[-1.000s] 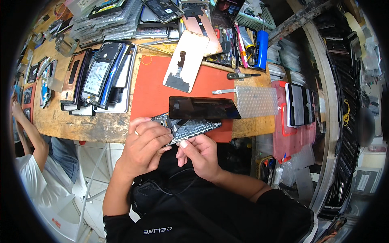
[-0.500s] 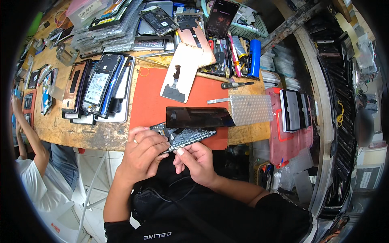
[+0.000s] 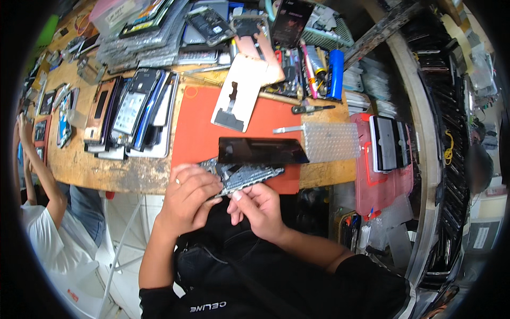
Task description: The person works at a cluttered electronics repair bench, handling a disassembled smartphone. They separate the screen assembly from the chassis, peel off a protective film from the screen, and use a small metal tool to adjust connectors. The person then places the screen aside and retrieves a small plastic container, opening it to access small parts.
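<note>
We hold the opened phone (image 3: 241,175) at the near edge of the surface (image 3: 122,173), left hand (image 3: 186,204) and right hand (image 3: 257,207) both pinching it. Just beyond the phone lies a black screen (image 3: 260,151); we judge a slip could drop the phone off the edge.

Orange mat (image 3: 197,123), black screen panel (image 3: 260,151), blue tube (image 3: 336,74)

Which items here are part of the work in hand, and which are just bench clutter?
In hand:
- left hand and right hand, both on the opened phone frame
- black screen panel lying against it
- orange mat beneath

Lying about:
- bubble wrap piece
- white back cover
- blue cylinder
- row of phones
- screwdriver
</note>
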Motion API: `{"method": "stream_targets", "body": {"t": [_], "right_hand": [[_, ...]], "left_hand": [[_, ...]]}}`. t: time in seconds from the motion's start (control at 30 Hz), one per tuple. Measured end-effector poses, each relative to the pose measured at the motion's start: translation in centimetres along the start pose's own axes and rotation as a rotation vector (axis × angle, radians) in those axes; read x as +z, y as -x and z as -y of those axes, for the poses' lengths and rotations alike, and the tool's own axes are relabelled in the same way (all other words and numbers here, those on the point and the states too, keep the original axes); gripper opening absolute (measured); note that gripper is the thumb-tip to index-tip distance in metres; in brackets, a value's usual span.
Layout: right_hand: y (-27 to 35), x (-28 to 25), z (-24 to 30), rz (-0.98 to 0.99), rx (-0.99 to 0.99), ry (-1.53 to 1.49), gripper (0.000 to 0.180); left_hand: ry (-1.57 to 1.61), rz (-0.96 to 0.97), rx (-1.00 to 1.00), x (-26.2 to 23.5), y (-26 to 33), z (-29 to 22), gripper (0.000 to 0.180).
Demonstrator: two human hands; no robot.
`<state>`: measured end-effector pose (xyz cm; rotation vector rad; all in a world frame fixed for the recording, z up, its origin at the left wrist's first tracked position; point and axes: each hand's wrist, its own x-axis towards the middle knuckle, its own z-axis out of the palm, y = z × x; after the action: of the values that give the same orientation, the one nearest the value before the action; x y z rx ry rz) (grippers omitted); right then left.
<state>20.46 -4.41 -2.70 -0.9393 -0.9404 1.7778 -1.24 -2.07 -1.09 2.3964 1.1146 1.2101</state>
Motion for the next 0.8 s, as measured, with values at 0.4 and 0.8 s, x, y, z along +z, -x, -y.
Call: {"method": "stream_targets", "body": {"t": [0.4,0.8], "right_hand": [[-0.15,-0.14,0.24,0.012,-0.051,0.017,0.018],[-0.20,0.07,0.34,-0.017,-0.021,-0.004,0.018]], "left_hand": [[0.024,-0.014,-0.018,0.31,0.00,0.17,0.031],[0.037,-0.012,-0.028,0.37,0.04,0.29,0.031]]}}
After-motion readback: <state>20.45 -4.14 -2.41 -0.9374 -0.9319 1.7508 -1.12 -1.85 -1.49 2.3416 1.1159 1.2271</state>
